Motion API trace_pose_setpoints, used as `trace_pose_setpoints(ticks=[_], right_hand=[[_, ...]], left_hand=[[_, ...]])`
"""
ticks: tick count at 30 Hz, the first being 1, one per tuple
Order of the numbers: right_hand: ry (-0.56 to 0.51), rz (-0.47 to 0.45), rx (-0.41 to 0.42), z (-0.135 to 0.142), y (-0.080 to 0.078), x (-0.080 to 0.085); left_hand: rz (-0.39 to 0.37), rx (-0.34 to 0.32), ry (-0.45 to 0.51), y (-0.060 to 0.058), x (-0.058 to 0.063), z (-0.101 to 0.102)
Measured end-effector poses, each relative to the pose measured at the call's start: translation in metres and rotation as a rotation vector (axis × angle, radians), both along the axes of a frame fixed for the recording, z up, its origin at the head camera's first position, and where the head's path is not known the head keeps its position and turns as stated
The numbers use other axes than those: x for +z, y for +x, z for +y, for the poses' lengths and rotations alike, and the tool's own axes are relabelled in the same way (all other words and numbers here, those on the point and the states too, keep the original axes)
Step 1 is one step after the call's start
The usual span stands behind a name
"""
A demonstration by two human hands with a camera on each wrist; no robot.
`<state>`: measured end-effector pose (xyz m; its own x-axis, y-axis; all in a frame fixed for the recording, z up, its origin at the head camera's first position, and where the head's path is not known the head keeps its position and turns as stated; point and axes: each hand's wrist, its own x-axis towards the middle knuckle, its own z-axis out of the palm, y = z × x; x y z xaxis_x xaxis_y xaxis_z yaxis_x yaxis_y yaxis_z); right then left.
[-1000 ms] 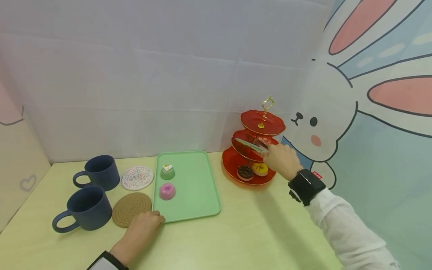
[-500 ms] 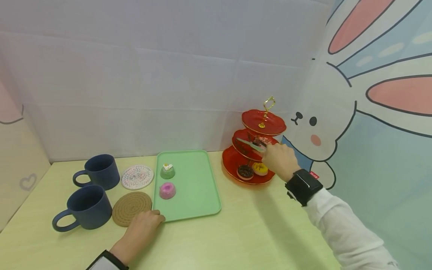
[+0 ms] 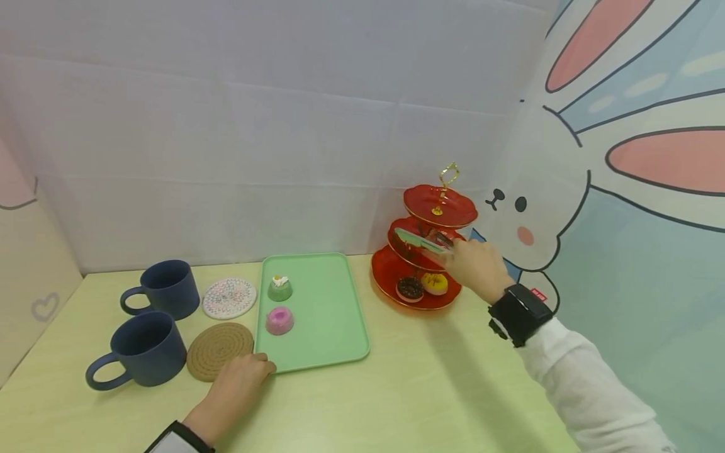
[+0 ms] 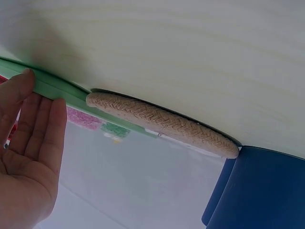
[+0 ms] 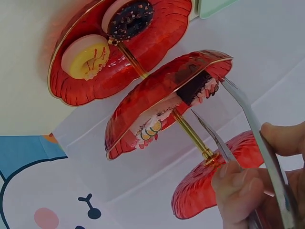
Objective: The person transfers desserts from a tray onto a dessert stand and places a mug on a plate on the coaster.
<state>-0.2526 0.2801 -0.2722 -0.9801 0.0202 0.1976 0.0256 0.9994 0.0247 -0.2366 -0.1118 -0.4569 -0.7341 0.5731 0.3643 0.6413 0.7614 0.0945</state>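
My left hand (image 3: 240, 384) grips the near left corner of a green tray (image 3: 340, 349), thumb and fingers on its rim in the left wrist view. On the tray sit a green cake with white topping (image 3: 280, 288) and a pink ring-shaped cake (image 3: 280, 321). My right hand (image 3: 478, 267) holds metal tongs (image 5: 261, 143) at the middle tier of a red three-tier stand (image 3: 442, 204). Their tips stand apart, near a dark cake slice (image 5: 191, 89). Beside that slice lies a paler cake piece with fruit slices (image 5: 151, 125).
A chocolate donut (image 3: 410, 289) and a yellow donut (image 3: 434, 284) lie on the stand's bottom tier. Left of the tray are a woven coaster (image 3: 219, 349), a speckled round coaster (image 3: 229, 298) and two blue mugs, one behind (image 3: 175, 292) and one nearer (image 3: 153, 355).
My right hand and wrist have shifted slightly to the right, with the tongs still at the middle tier. My left hand stays at the tray corner.
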Motion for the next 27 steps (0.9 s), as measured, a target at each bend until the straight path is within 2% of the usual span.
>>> trace_pose_setpoints(ticks=[6, 10, 19, 23, 27], right_hand=[[-0.061, 0.005, 0.003, 0.005, 0.016, 0.007], [-0.081, 0.011, 0.011, 0.011, 0.031, 0.004], [-0.081, 0.052, 0.042, 0.002, 0.064, -0.012], [-0.061, 0.030, 0.055, -0.015, 0.070, -0.024], [-0.053, 0.043, 0.101, -0.034, 0.072, -0.041]], left_hand=[[0.015, -0.002, -0.004, 0.000, 0.000, 0.001], [0.009, 0.008, -0.009, 0.000, 0.000, 0.001], [-0.017, 0.025, -0.014, 0.001, 0.001, -0.002], [0.001, 0.017, -0.010, 0.001, 0.002, -0.002], [0.019, -0.003, -0.023, 0.001, 0.000, 0.000]])
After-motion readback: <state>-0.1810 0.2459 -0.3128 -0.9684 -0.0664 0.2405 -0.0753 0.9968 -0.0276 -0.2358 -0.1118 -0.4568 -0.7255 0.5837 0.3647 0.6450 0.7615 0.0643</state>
